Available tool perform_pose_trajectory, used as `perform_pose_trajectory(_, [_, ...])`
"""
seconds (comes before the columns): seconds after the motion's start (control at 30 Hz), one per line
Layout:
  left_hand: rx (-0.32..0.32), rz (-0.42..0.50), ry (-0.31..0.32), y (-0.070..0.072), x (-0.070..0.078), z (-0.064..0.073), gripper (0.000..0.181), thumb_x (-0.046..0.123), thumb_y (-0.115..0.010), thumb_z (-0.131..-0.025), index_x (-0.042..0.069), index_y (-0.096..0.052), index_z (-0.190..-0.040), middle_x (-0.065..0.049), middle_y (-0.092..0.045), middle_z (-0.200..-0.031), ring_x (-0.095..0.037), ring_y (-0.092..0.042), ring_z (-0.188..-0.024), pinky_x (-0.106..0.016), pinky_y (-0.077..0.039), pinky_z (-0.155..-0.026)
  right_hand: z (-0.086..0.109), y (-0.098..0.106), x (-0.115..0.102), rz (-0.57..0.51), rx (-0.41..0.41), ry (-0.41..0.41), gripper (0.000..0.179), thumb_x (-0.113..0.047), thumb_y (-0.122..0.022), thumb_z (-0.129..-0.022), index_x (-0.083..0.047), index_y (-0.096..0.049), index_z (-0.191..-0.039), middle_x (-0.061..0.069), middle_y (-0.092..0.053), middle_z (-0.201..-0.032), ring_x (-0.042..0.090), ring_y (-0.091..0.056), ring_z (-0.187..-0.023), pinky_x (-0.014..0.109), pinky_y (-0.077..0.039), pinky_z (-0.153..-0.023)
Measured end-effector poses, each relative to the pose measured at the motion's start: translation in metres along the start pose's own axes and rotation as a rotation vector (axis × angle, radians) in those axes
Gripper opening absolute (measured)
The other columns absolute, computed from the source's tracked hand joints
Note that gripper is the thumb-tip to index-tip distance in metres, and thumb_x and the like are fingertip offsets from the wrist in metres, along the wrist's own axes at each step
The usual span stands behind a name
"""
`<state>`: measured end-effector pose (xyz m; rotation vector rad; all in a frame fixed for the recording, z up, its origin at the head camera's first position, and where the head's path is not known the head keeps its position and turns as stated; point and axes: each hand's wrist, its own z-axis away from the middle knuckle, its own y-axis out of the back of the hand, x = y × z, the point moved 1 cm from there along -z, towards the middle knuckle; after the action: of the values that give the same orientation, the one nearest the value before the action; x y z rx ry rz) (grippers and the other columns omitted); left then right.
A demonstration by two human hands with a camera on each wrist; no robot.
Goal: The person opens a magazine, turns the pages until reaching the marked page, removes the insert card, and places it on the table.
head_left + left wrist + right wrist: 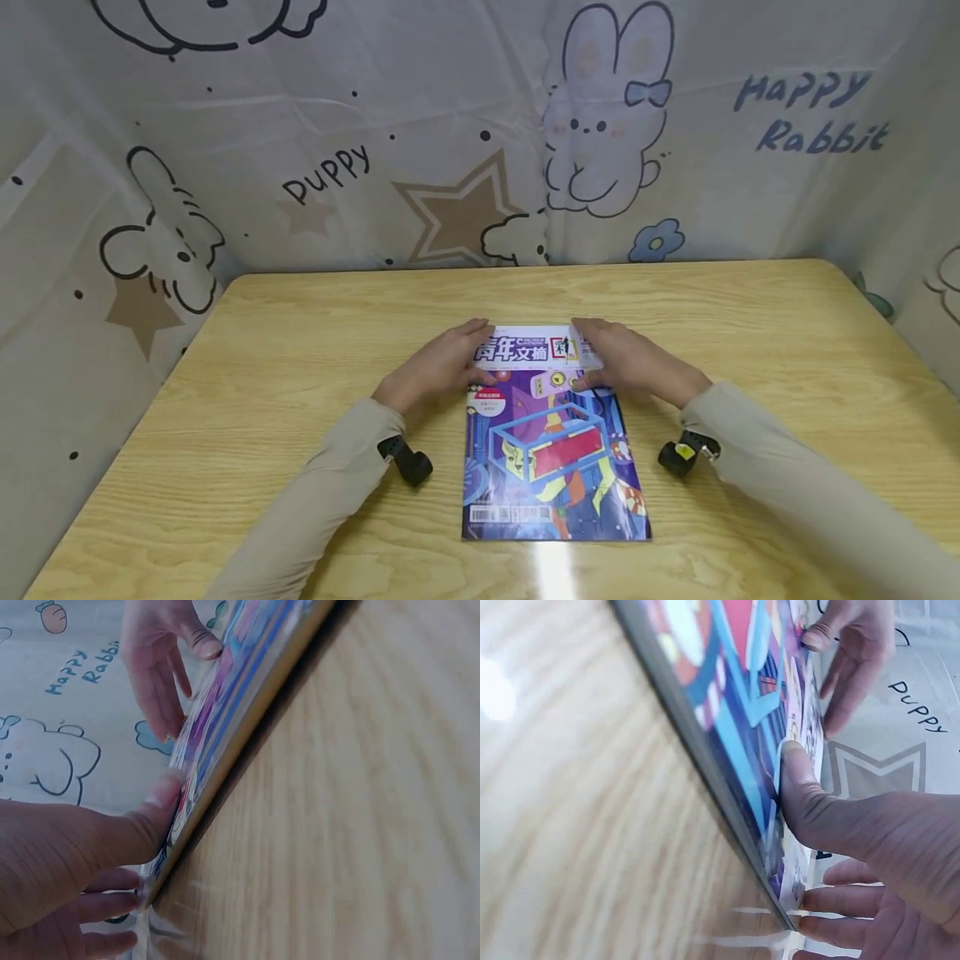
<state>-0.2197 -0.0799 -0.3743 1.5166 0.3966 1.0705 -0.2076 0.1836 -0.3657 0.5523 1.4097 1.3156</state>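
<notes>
A magazine (pixel 555 450) with a colourful blue and purple cover and a white title band lies on the wooden table (pixel 300 333). My left hand (pixel 450 354) holds its far left corner, thumb on the cover's side and fingers along the far edge. At the far right corner my right hand (pixel 626 358) grips in the same way, its thumb (pixel 799 769) on the cover. Seen from the left wrist, the magazine's side (pixel 247 742) is fairly thick, with a dark line of shadow beneath it. Some fingertips are hidden behind the far edge.
A curtain (pixel 450 125) printed with cartoon animals, stars and lettering hangs behind the table and along its sides. Each wrist carries a small black camera (pixel 412 462) on a strap. Light glares off the tabletop in front of the magazine.
</notes>
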Motion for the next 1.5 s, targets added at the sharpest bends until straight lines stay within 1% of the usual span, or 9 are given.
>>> perform_pose_trajectory(0.1, [-0.029, 0.012, -0.01, 0.001, -0.001, -0.002, 0.077, 0.034, -0.068, -0.088, 0.0, -0.033, -0.148, -0.019, -0.026, -0.155, -0.03, -0.026, -0.143, -0.038, -0.024, -0.115, -0.003, 0.002, 0.0, 0.004, 0.021, -0.007, 0.098, -0.03, -0.083, -0.075, 0.005, -0.027, -0.149, 0.027, -0.034, -0.148, 0.044, -0.033, -0.136, 0.054, -0.03, -0.109])
perform_pose_trajectory(0.23, [-0.048, 0.026, -0.001, 0.001, -0.003, -0.004, 0.079, 0.034, -0.068, -0.089, 0.002, -0.03, -0.15, -0.017, -0.023, -0.157, -0.029, -0.023, -0.144, -0.037, -0.021, -0.116, -0.005, 0.003, 0.001, 0.044, 0.081, 0.048, 0.098, -0.032, -0.086, -0.072, 0.009, -0.034, -0.144, 0.027, -0.042, -0.138, 0.041, -0.045, -0.124, 0.052, -0.038, -0.105])
perform_pose_trajectory(0.37, [-0.048, 0.025, 0.004, 0.0, -0.006, -0.004, 0.08, 0.034, -0.068, -0.088, 0.002, -0.03, -0.15, -0.017, -0.024, -0.157, -0.031, -0.024, -0.144, -0.038, -0.02, -0.116, -0.007, 0.002, 0.003, 0.074, 0.146, 0.122, 0.092, -0.034, -0.087, -0.07, 0.013, -0.044, -0.137, 0.024, -0.048, -0.126, 0.035, -0.051, -0.11, 0.049, -0.044, -0.098])
perform_pose_trajectory(0.53, [-0.04, 0.015, -0.008, -0.002, -0.007, -0.005, 0.083, 0.035, -0.07, -0.086, 0.0, -0.03, -0.149, -0.018, -0.027, -0.155, -0.03, -0.027, -0.142, -0.037, -0.022, -0.116, -0.008, 0.0, 0.005, 0.067, 0.182, 0.138, 0.08, -0.033, -0.086, -0.07, 0.011, -0.054, -0.129, 0.022, -0.053, -0.118, 0.031, -0.053, -0.101, 0.047, -0.048, -0.091])
perform_pose_trajectory(0.8, [-0.034, 0.03, 0.015, -0.003, -0.004, -0.006, 0.087, 0.037, -0.072, -0.083, -0.001, -0.029, -0.149, -0.018, -0.028, -0.155, -0.031, -0.027, -0.143, -0.037, -0.021, -0.116, -0.005, -0.003, 0.008, 0.073, 0.206, 0.112, 0.074, -0.033, -0.083, -0.076, 0.009, -0.053, -0.129, 0.026, -0.056, -0.126, 0.04, -0.053, -0.117, 0.053, -0.042, -0.1])
perform_pose_trajectory(1.0, [-0.002, 0.011, -0.001, -0.001, -0.007, -0.006, 0.09, 0.038, -0.075, -0.08, 0.001, -0.032, -0.149, -0.017, -0.03, -0.154, -0.03, -0.027, -0.143, -0.037, -0.022, -0.116, 0.0, -0.004, 0.004, 0.042, 0.265, 0.132, 0.048, -0.009, -0.071, -0.088, 0.005, -0.054, -0.13, 0.022, -0.059, -0.126, 0.038, -0.055, -0.118, 0.051, -0.045, -0.098])
perform_pose_trajectory(1.13, [-0.027, 0.058, -0.038, -0.001, -0.009, -0.008, 0.089, 0.034, -0.075, -0.081, 0.004, -0.03, -0.15, -0.015, -0.024, -0.157, -0.028, -0.02, -0.145, -0.038, -0.017, -0.117, 0.003, -0.006, 0.004, 0.015, 0.309, 0.163, 0.036, 0.007, -0.056, -0.091, 0.002, -0.056, -0.127, 0.021, -0.064, -0.119, 0.036, -0.062, -0.108, 0.048, -0.05, -0.091])
perform_pose_trajectory(1.27, [-0.056, 0.117, -0.046, -0.003, -0.011, -0.01, 0.089, 0.03, -0.076, -0.081, 0.008, -0.027, -0.152, -0.012, -0.021, -0.159, -0.028, -0.02, -0.145, -0.039, -0.016, -0.117, 0.006, -0.006, 0.005, -0.008, 0.37, 0.214, 0.034, 0.01, -0.056, -0.089, -0.001, -0.06, -0.121, 0.018, -0.068, -0.112, 0.034, -0.066, -0.101, 0.047, -0.053, -0.085])
perform_pose_trajectory(1.5, [-0.025, 0.139, -0.065, -0.001, -0.012, -0.011, 0.09, 0.027, -0.078, -0.079, 0.01, -0.028, -0.152, -0.012, -0.026, -0.157, -0.027, -0.023, -0.144, -0.038, -0.019, -0.117, 0.011, -0.006, 0.007, -0.05, 0.419, 0.274, 0.031, 0.011, -0.053, -0.091, -0.003, -0.064, -0.117, 0.015, -0.07, -0.109, 0.03, -0.068, -0.094, 0.046, -0.054, -0.084])
